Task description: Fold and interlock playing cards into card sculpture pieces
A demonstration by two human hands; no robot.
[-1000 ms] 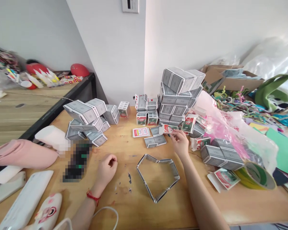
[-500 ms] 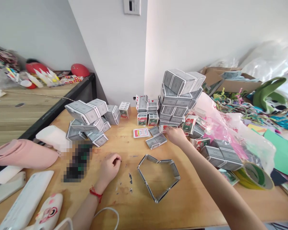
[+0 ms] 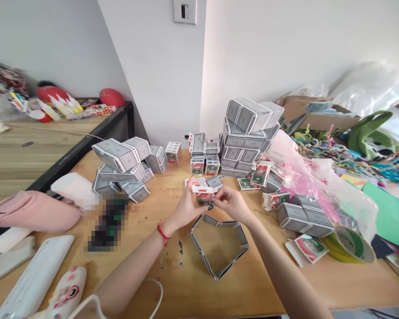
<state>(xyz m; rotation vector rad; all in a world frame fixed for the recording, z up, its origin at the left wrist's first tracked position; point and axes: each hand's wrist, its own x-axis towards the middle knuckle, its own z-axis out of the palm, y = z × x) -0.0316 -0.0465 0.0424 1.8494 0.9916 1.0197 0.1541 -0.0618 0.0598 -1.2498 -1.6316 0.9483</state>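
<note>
My left hand [image 3: 186,208] and my right hand [image 3: 231,203] meet above the wooden table [image 3: 252,283], both gripping a small red-and-white card pack [image 3: 203,195] between them. Just below the hands lies a heart-shaped frame [image 3: 219,246] made of folded grey playing cards. Loose cards [image 3: 215,180] lie on the table behind the pack. A tall stack of grey card blocks [image 3: 248,133] stands at the back, and a lower heap of card blocks [image 3: 123,166] sits at the left.
Small card packs [image 3: 202,164] stand by the wall. A pink plastic bag [image 3: 299,177], a tape roll [image 3: 350,248] and craft clutter fill the right side. A blurred dark object [image 3: 108,223], pink and white cases and a white cable lie at the left.
My right hand drew back from the stack with a card pack. My left hand rose from the table and took hold of the pack's other side.
</note>
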